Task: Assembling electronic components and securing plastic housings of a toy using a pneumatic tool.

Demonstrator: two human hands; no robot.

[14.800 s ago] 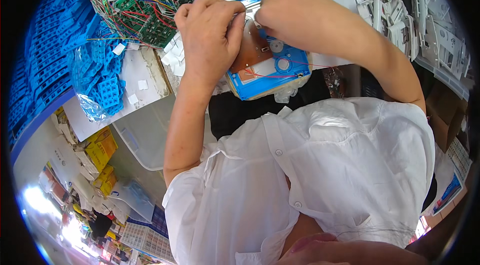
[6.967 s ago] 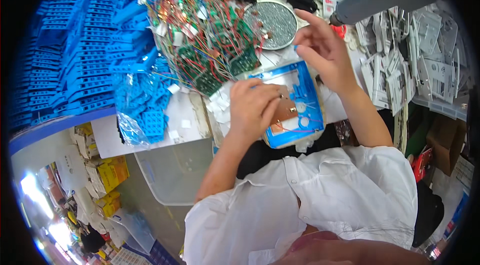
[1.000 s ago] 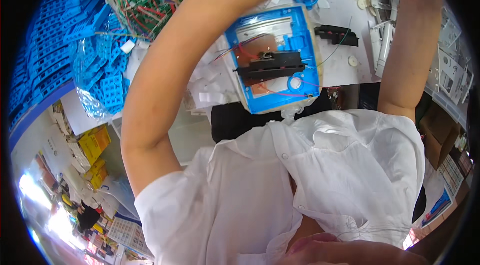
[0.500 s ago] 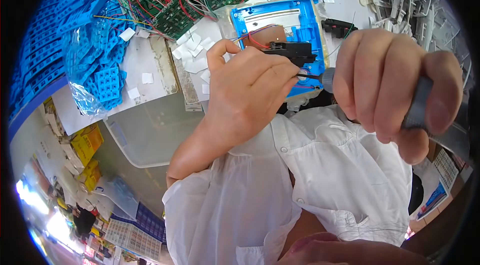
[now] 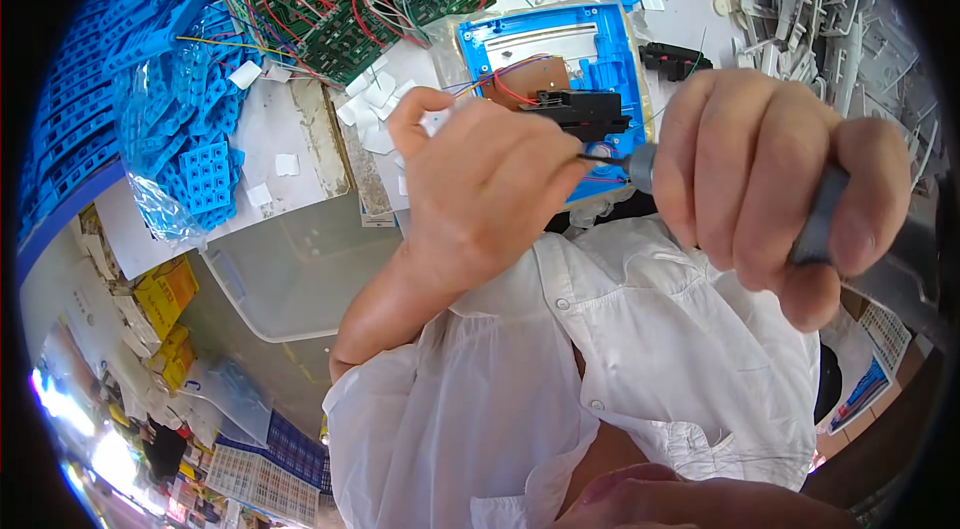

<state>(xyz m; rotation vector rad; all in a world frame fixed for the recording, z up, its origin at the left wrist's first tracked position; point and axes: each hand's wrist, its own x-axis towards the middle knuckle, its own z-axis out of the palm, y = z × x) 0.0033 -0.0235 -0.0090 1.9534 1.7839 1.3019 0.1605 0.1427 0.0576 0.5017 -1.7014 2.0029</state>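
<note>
Black module (image 5: 597,115) partly behind left hand (image 5: 487,191), tool tip (image 5: 592,158) indistinct.

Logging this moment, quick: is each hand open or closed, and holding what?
Left hand: curled at the tip of the dark driver bit; whether it holds anything cannot be told.
Right hand: closed around the grey driver.

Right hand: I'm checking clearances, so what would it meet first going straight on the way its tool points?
Probably the left hand: the grey tool held in the right hand points its thin bit toward it, though depth is unclear.
</note>
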